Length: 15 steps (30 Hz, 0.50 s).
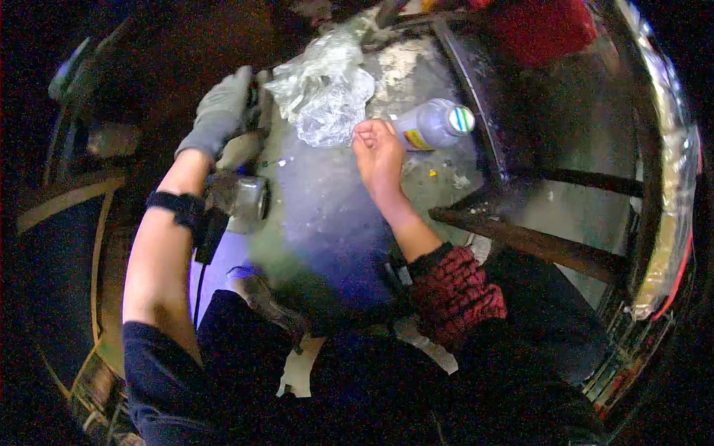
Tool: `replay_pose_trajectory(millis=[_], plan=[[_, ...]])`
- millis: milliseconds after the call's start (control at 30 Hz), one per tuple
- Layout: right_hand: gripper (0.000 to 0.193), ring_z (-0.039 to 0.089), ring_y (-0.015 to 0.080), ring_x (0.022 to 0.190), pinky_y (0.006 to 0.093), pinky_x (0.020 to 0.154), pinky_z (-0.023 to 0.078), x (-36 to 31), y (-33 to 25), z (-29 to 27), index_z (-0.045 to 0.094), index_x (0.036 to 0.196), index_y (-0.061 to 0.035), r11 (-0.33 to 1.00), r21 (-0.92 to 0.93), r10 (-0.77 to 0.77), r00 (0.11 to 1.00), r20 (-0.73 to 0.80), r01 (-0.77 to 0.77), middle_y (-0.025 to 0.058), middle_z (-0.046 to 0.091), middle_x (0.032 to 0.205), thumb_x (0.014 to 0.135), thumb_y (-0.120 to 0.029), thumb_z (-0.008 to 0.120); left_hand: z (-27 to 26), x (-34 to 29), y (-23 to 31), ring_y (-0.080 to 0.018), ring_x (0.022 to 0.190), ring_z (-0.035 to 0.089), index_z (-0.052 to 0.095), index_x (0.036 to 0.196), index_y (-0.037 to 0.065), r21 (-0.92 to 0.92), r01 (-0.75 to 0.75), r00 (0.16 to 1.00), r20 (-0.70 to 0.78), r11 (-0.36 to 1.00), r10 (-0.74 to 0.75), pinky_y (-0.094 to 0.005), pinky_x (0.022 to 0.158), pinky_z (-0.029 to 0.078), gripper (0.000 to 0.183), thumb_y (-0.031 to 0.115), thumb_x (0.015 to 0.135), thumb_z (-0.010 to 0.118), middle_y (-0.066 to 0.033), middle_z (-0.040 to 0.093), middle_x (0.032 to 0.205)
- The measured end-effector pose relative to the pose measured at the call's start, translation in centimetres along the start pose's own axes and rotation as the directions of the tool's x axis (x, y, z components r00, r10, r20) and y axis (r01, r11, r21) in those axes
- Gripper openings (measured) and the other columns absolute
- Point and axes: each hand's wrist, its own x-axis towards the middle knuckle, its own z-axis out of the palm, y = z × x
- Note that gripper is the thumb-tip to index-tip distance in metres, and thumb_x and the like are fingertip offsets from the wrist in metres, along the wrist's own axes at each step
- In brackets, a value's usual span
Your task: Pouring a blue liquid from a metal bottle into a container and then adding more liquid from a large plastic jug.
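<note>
Your two hands are both at the worktop (pixel 323 193): the left hand (pixel 223 108), in a grey glove, has its fingers close together at the left edge, on something dark, and I cannot tell if it grips. Your right hand (pixel 379 152) is bare, with its fingers curled inward; whether it pinches the film beside it, I cannot tell.

The worktop is grey and worn, with one pale patch (pixel 399 63) at the far side and one small yellow scrap (pixel 433 173) near the bottle. Around you the room is dim; two dark bars (pixel 532 241) cross at the right, and one red object (pixel 550 30) is at the far right.

One crumpled clear film (pixel 323 93) lies between your hands. One bottle (pixel 435 126) is just right of your right hand; its yellow and red label (pixel 415 139) is too small to read, and its white cap (pixel 461 119) carries coloured stripes.
</note>
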Motion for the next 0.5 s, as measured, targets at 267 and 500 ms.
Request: replay_pose_trajectory(millis=[267,500], plan=[[0.015,0.059,0.0278,0.086,0.0337,0.076,0.048,1.5,-9.1,-15.2,0.057,0.086,-0.0038,0.704,-0.477,-0.64,0.761,-0.105,0.527,0.0114,0.06,0.09,0.073,0.001,0.063,-11.5,-2.4,12.3,-0.0315,0.099,0.058,0.047,0.122,0.002,-0.363,-0.217,0.946,-0.306,0.906,0.104,-0.04,0.084,0.046,0.066,0.032,0.07,0.074,-0.0205,0.058,0.102],[0.014,0.059,0.0232,0.081,0.0297,0.074,0.048,2.9,-5.1,-18.7,0.057,0.085,-0.0012,0.897,-0.328,-0.38,0.895,-0.234,0.295,0.0118,0.06,0.089,0.073,0.003,0.062,-14.7,-1.0,25.2,-0.0348,0.088,0.059,0.053,0.106,0.003,-0.352,-0.637,0.77,-0.327,0.685,0.548,-0.0428,0.075,0.047,0.044,0.025,0.071,0.07,-0.0191,0.06,0.093]])
